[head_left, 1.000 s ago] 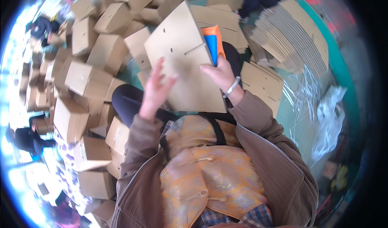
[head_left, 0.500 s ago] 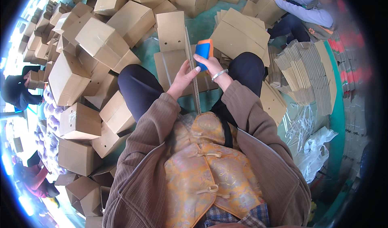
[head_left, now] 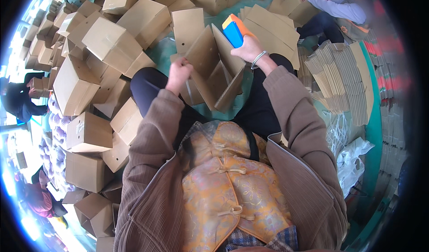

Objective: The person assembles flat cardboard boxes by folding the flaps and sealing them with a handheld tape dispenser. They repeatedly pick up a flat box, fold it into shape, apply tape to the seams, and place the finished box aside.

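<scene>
- Far left, a heap of assembled cardboard boxes (head_left: 105, 46) climbs from the near left up to the far edge of the floor, crowding right against the person's left leg; another person in dark clothes (head_left: 18, 101) sits at the left rim beyond the heap.
- The left hand (head_left: 178, 72) is curled into a loose fist, pinching the near-left panel of the half-opened cardboard box (head_left: 213, 69), which stands over the person's lap between the knees.
- That box is unfolded into a rough tube, its flaps spread and tilted, and it hides the floor just past the knees.
- The right hand (head_left: 247, 49), a bangle on its wrist, is closed on a blue and orange tape dispenser (head_left: 234, 30) held at the box's far-right top edge, touching it.
- Right of the knees, stacks of flat cardboard sheets (head_left: 339, 73) lie fanned on the green floor (head_left: 376, 131).
- Far right, a co-worker in a light sleeve (head_left: 336, 8) bends over more flat sheets.
- Near right, white plastic wrapping (head_left: 351, 156) lies crumpled beside the person's right arm.
</scene>
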The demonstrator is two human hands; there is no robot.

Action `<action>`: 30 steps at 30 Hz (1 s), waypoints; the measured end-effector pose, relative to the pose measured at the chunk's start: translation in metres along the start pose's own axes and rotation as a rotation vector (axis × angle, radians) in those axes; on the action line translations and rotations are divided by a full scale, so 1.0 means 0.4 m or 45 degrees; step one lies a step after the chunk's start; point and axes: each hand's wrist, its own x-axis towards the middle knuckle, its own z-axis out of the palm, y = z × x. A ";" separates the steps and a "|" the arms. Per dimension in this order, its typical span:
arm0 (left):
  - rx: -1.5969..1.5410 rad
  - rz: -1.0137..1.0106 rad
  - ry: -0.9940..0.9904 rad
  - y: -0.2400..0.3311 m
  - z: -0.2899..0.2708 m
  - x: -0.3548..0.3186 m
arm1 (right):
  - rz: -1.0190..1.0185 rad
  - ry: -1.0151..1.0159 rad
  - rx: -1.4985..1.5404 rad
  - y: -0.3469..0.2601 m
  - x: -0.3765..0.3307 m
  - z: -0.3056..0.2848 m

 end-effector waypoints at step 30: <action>1.400 0.148 -0.062 0.126 -0.021 0.246 | 0.298 -0.225 -0.264 -0.058 -0.071 -0.025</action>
